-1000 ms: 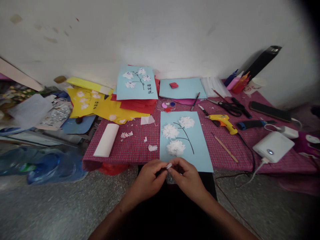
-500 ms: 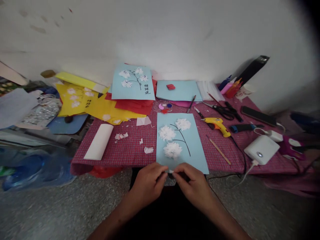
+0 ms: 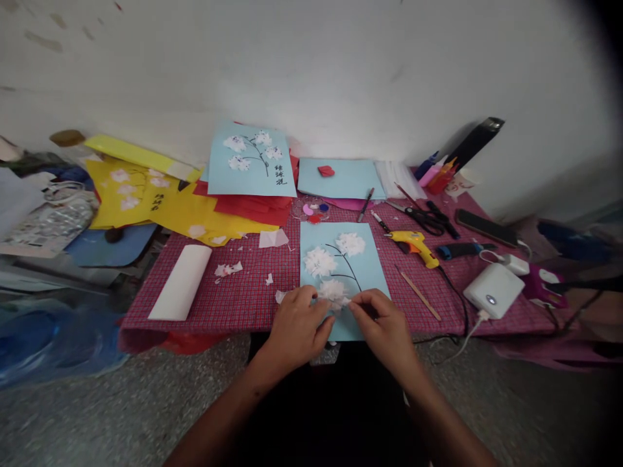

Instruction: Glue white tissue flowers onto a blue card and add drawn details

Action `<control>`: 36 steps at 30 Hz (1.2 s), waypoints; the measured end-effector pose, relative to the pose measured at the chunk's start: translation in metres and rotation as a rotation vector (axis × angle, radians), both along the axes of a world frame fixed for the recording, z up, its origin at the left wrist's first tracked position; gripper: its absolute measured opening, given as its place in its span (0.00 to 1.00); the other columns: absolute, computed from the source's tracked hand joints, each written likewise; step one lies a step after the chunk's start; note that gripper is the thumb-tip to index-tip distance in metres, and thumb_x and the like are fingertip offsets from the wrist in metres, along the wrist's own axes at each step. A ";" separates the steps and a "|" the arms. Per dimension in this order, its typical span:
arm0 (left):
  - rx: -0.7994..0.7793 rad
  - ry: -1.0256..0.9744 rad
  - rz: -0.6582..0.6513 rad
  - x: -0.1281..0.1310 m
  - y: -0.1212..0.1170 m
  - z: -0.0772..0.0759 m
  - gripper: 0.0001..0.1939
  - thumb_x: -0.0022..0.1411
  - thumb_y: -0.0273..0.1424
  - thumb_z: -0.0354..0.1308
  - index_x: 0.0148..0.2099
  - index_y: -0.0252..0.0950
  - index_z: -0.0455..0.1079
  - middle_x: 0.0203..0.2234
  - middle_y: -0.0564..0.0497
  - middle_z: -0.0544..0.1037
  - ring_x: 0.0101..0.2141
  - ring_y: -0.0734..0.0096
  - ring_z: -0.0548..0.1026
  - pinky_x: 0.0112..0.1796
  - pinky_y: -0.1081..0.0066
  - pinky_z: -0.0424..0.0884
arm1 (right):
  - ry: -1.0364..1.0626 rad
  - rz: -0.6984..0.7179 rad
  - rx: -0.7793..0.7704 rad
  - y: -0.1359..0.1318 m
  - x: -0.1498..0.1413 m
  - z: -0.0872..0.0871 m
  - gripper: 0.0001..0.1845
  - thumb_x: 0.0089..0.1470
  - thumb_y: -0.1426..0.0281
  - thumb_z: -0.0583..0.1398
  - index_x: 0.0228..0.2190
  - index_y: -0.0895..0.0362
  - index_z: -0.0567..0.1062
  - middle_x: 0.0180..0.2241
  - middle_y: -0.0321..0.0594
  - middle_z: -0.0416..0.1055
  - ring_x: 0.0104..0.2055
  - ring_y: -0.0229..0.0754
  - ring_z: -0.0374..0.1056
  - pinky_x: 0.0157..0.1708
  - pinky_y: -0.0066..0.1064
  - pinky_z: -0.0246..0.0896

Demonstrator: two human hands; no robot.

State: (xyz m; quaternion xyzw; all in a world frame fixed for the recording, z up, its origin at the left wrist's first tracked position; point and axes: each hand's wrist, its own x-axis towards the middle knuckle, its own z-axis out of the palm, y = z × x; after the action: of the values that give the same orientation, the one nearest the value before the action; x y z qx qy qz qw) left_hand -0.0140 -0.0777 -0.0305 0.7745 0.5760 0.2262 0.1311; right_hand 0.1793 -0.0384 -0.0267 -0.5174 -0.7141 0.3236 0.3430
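Note:
A light blue sheet [image 3: 370,259] lies at the table's front edge, with three fluffy white paper flowers on dark drawn stems. Over its lower part, my right hand [image 3: 384,324] pinches a small white paper piece [image 3: 344,302] between thumb and fingertips. My left hand [image 3: 298,327] reaches in from the other side, its thumb apart from its fingers, beside the lowest paper flower [image 3: 331,289]. Whether its fingertips touch that flower I cannot tell. The other two flowers, the left one [image 3: 320,262] and the upper one [image 3: 351,244], are uncovered.
Right of the sheet lie a wooden stick [image 3: 418,293], a yellow glue gun [image 3: 416,246], scissors [image 3: 423,219] and a white power bank [image 3: 494,290]. To the left are a white paper roll [image 3: 181,283] and paper scraps [image 3: 228,268]. A finished flower picture [image 3: 253,172] leans at the back.
Both hands have moved up from the table's edge onto the blue sheet, near the lowest flower. The left hand has come away from the small white piece; the right still pinches it.

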 end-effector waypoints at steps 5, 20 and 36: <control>0.000 -0.029 0.006 -0.001 0.002 -0.005 0.15 0.67 0.35 0.54 0.55 0.41 0.69 0.44 0.44 0.70 0.44 0.56 0.69 0.45 0.55 0.69 | -0.032 0.012 0.046 0.000 -0.005 -0.001 0.05 0.60 0.70 0.58 0.31 0.54 0.74 0.31 0.39 0.71 0.34 0.42 0.67 0.34 0.33 0.62; -0.037 -0.017 -0.009 -0.003 0.001 -0.009 0.18 0.68 0.36 0.53 0.58 0.38 0.67 0.45 0.42 0.70 0.46 0.54 0.69 0.46 0.54 0.69 | -0.260 0.062 0.286 -0.003 -0.019 -0.019 0.06 0.62 0.73 0.56 0.36 0.55 0.73 0.36 0.44 0.70 0.38 0.44 0.69 0.38 0.36 0.66; 0.017 -0.080 -0.012 -0.008 -0.001 -0.018 0.17 0.68 0.36 0.53 0.56 0.37 0.67 0.46 0.42 0.71 0.47 0.54 0.69 0.48 0.53 0.69 | -0.517 0.108 0.263 -0.002 -0.031 -0.011 0.12 0.63 0.72 0.55 0.36 0.55 0.79 0.35 0.45 0.72 0.37 0.45 0.69 0.35 0.33 0.64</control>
State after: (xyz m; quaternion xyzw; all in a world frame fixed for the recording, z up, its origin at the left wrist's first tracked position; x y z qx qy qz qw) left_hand -0.0220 -0.0787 -0.0481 0.7693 0.5637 0.2612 0.1489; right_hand 0.1484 -0.0400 -0.0380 -0.4949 -0.8402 0.1037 0.1961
